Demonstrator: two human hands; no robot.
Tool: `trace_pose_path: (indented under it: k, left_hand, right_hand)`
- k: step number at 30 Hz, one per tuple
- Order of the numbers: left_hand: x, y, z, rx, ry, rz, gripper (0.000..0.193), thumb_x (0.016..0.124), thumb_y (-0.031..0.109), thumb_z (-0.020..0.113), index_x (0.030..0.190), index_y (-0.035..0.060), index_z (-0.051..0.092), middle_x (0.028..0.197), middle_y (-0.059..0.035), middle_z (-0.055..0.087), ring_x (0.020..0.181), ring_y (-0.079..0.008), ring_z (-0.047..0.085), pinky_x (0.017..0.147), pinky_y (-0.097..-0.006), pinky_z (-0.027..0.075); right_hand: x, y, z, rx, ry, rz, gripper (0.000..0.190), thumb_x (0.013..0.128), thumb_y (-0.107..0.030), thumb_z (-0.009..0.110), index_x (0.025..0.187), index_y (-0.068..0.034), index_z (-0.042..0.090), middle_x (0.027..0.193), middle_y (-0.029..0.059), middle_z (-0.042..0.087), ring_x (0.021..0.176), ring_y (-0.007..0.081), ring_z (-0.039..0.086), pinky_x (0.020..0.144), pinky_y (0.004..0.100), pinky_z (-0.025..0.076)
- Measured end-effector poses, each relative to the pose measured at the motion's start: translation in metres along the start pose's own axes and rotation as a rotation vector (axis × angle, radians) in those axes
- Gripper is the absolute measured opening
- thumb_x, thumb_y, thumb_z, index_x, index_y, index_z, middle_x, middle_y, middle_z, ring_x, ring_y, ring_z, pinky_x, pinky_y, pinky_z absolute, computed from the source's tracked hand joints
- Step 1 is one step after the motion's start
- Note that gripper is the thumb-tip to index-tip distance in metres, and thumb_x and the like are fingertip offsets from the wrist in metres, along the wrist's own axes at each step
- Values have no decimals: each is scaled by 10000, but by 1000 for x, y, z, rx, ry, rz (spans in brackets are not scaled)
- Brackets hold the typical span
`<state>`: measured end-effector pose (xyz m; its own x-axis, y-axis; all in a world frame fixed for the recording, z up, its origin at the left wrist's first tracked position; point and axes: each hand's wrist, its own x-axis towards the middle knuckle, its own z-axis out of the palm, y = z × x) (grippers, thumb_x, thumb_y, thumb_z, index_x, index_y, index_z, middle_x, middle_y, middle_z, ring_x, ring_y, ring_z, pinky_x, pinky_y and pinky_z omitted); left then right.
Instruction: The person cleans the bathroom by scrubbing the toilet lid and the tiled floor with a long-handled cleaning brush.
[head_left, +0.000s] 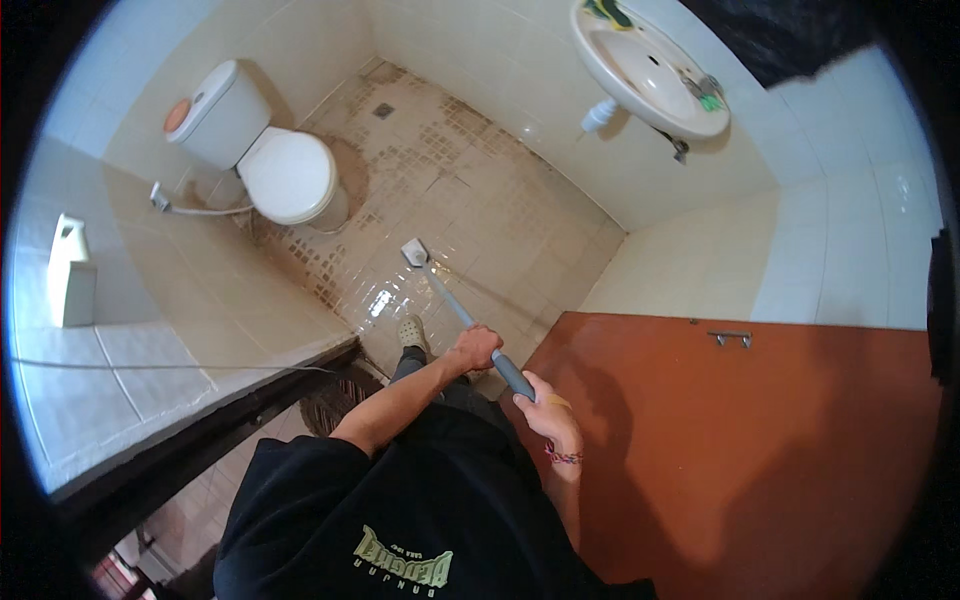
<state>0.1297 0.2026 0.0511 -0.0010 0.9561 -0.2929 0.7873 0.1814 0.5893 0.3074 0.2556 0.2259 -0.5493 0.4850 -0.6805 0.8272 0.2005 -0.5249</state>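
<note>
My left hand (478, 347) is wrapped around the grey shaft of a long-handled scrub brush (448, 298). Lower down, my right hand (550, 414) holds the thick grip at the handle's end; a woven bracelet circles that wrist. The pale brush head (414, 253) rests on the tiled floor (480, 202), at the edge of a wet, shiny patch. Its bristles are hidden underneath. Just short of that patch is my shoe, a light perforated clog (412, 332).
A white toilet (289, 178) with its lid down stands at the left, beside a hose sprayer (160, 198). The washbasin (637, 67) juts from the far wall. A floor drain (383, 111) lies near the back corner. To my right is a red-brown door (720, 435).
</note>
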Motion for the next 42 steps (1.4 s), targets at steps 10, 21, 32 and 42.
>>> trace_pose_path:
  k: [10, 21, 32, 42]
  left_hand:
    - [61, 92, 67, 153, -193, 424, 207, 706, 183, 708, 895, 106, 675, 1019, -98, 662, 1092, -284, 587, 953, -428, 463]
    - [54, 105, 98, -205, -157, 712, 372, 768, 130, 618, 1134, 67, 592, 1179, -175, 619, 1111, -354, 582, 912, -466, 495]
    - [-17, -105, 14, 202, -252, -179, 142, 798, 169, 616, 832, 76, 718, 896, -188, 700, 860, -364, 681, 751, -467, 543]
    - [-219, -150, 83, -469, -288, -869, 206, 818, 220, 637, 850, 49, 746, 719, -76, 719, 640, -173, 702, 612, -332, 569]
  right_hand:
    - [-63, 81, 49, 628, 414, 306, 450, 902, -186, 583, 1313, -28, 496, 860, 56, 567, 753, 145, 555, 666, 310, 461]
    - [-26, 145, 131, 514, 857, 310, 463, 901, -207, 539, 1344, -83, 487, 782, 53, 548, 580, 139, 533, 523, 305, 434]
    - [127, 246, -20, 1394, 248, 251, 165, 868, -265, 542, 1010, -183, 530, 621, -17, 480, 419, 107, 430, 319, 281, 310]
    - [110, 217, -15, 983, 441, 347, 165, 845, -168, 571, 987, -178, 488, 615, -29, 465, 415, 76, 394, 323, 248, 303]
